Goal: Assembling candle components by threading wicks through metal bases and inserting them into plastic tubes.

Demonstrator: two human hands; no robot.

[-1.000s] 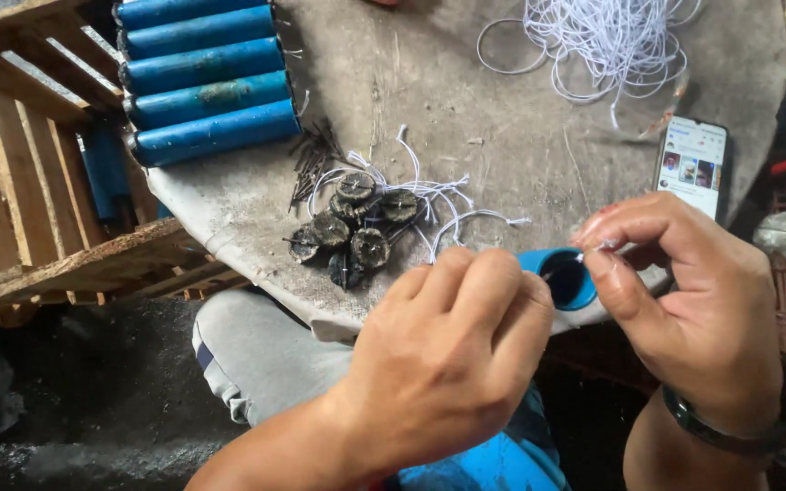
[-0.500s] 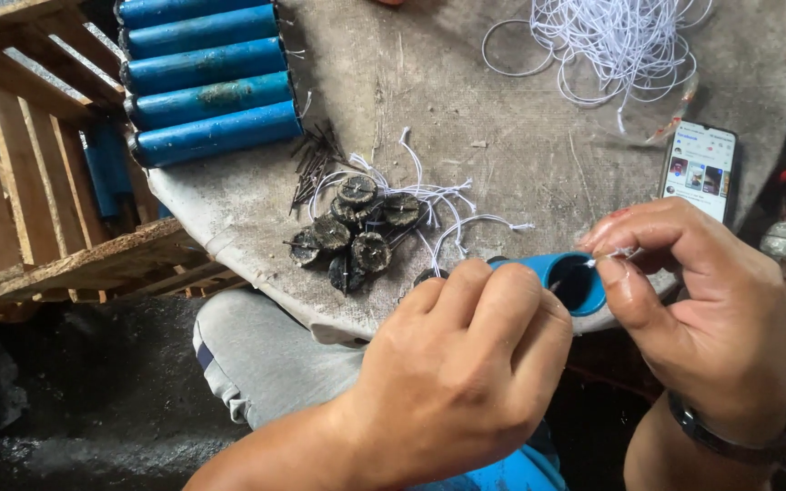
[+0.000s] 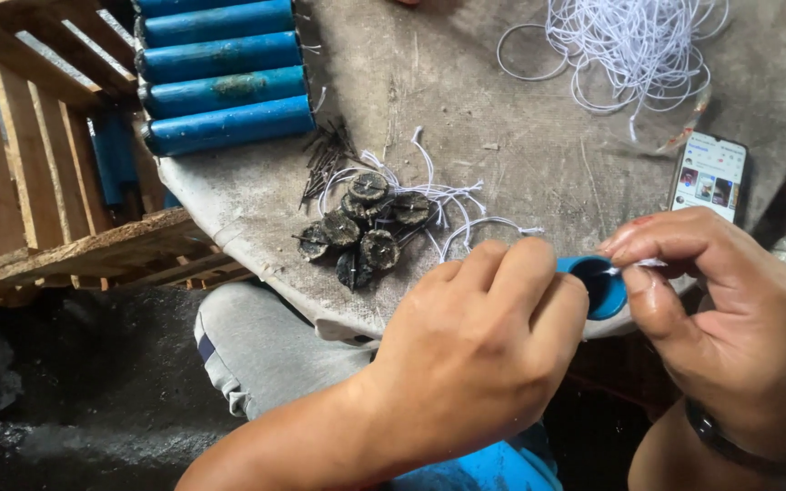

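Fingers of the left hand [image 3: 475,364] are curled tight around a blue plastic tube [image 3: 598,284], whose open round mouth shows just past the knuckles. Beside it, the right hand [image 3: 730,318] has its thumb and forefinger pinched together on the end of a thin white string [image 3: 634,265], right at the rim of the tube's mouth. A dark band sits on the right wrist.

Both hands hang over the near edge of a round grey worktop [image 3: 502,136] with a worn, stained surface. Just beyond the left hand lies a small heap of dark round caps [image 3: 361,227], each with a short white string attached, and next to that a bundle of dark thin nails [image 3: 325,164]. At the far left edge of the worktop four long blue tubes [image 3: 225,77] lie side by side. A loose tangle of white string [image 3: 634,45] sits at the far right, and a smartphone [image 3: 710,177] with a lit screen lies near the right hand. A wooden slatted crate [image 3: 38,164] stands to the left of the worktop. The person's knee in grey trousers [image 3: 266,350] shows beneath the worktop edge.
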